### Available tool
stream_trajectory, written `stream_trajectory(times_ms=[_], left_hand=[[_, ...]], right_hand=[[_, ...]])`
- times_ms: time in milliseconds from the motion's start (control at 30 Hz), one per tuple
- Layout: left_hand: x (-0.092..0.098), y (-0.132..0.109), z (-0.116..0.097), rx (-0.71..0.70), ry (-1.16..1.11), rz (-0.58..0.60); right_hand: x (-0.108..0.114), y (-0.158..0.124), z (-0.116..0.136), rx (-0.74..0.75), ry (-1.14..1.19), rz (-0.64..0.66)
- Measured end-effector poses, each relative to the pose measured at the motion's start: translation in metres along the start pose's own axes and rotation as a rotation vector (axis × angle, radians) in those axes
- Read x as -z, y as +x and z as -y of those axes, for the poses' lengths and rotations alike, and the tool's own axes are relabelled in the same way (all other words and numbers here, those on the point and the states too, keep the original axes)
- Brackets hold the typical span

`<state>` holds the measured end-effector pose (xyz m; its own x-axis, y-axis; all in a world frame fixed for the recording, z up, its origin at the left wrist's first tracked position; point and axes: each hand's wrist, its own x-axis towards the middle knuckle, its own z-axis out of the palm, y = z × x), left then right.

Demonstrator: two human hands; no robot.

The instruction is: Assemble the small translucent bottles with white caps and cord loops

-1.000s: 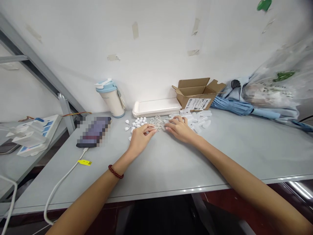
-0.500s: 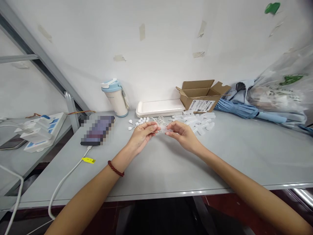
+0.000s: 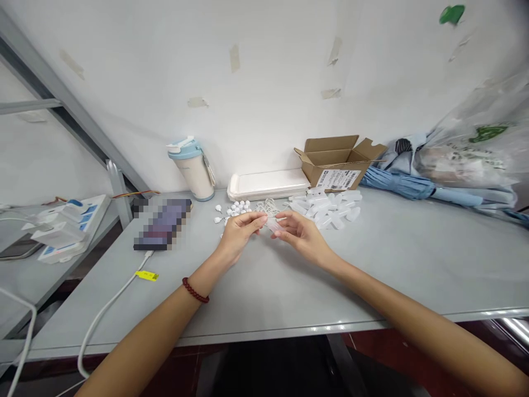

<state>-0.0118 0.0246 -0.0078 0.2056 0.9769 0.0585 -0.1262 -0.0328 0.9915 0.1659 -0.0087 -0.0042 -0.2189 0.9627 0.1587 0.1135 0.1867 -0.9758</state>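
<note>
Above the grey table, a small translucent plastic piece (image 3: 274,224) is between my two hands. My left hand (image 3: 242,234) pinches its left end between thumb and fingers. My right hand (image 3: 305,236) has thumb and fingers curved around its right side; the exact contact is too small to make out. Just behind my fingers lies a bunch of thin white cord (image 3: 268,205). Small white plastic parts (image 3: 240,207) are clustered behind my left hand, some hidden by it. Beyond my right hand is a pile of similar translucent plastic pieces (image 3: 330,209).
A stack of white trays (image 3: 268,184) and an open cardboard box (image 3: 339,176) stand by the wall. To the left are a tumbler (image 3: 193,171), a phone (image 3: 163,224) on a white cable (image 3: 109,300) and a power strip (image 3: 76,229). At right lies a folded blue umbrella (image 3: 400,182).
My view has shifted slightly. My right hand's fingers have spread a little around the translucent piece, which shows more clearly between the hands. Left hand keeps its pinch.
</note>
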Motion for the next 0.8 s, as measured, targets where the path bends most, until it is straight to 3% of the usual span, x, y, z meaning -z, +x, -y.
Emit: stream_trajectory(times_ms=[233,467,667,767,800], left_hand=[[-0.004,-0.007,-0.006,-0.331,0.460,0.051],[-0.007,-0.012,-0.001,-0.552,0.664,0.045],[-0.005,-0.010,-0.007,-0.590,0.720,0.068],[0.015,0.001,-0.018,-0.496,0.903,0.064],[0.026,0.006,-0.022,-0.438,0.997,0.002]], right_hand=[[-0.002,0.000,-0.004,0.032,-0.078,-0.024],[-0.002,0.002,-0.008,0.106,-0.059,0.050],[-0.002,0.004,-0.011,0.079,-0.026,0.055],[-0.002,0.003,-0.010,0.058,-0.024,0.045],[-0.003,0.003,-0.010,0.049,-0.023,0.037]])
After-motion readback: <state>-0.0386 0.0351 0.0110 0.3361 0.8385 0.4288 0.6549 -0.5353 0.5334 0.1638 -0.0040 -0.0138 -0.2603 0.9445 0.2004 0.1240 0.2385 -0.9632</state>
